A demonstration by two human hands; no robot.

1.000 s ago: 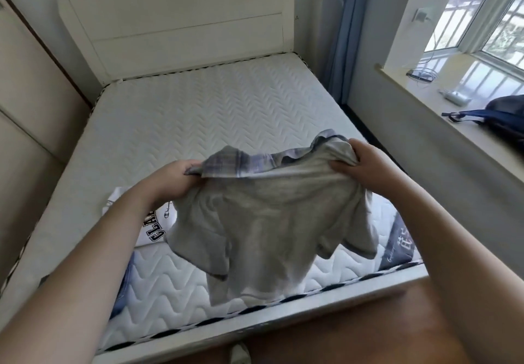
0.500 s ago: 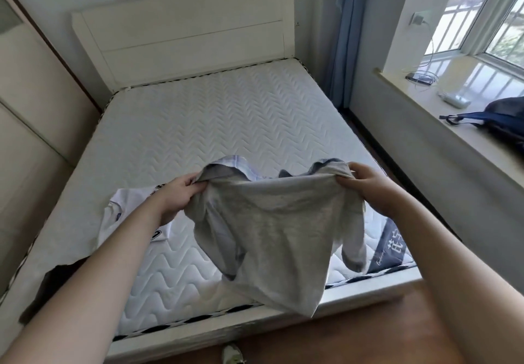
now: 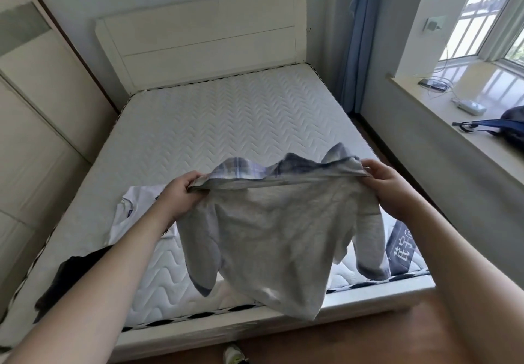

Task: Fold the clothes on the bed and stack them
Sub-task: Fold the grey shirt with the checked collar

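Person stood at the foot of the bed (image 3: 226, 125), both arms out over the near end of the mattress. Left hand (image 3: 181, 196) gripped the left end of the grey shirt (image 3: 278, 227) at its top edge, fingers curled round bunched fabric. Right hand (image 3: 388, 185) pinched the right end of that same edge, thumb on top. Hands were well apart, top edge stretched nearly straight between them.

Shirt hung in the air above the foot of the mattress, not touching it as far as the view showed. Plaid collar (image 3: 246, 169) stood up along the top edge, behind the grey fabric. Two short sleeves drooped, one on each side; the body hung down to a point in front of the bed frame.

On the mattress: white garment (image 3: 136, 216) with dark print lay flat just left of the left forearm, partly hidden by it. Dark garment (image 3: 68, 276) lay crumpled near the left edge, closer to the foot. Grey item with white characters (image 3: 401, 247) sat at the right foot corner, partly behind the right sleeve; what it was couldn't be told.

Windowsill (image 3: 465, 137) on the right held a white charger (image 3: 469, 106), a phone with cables (image 3: 432, 84) and a dark blue bag (image 3: 507, 125). Blue curtain (image 3: 354, 52) hung by the headboard.
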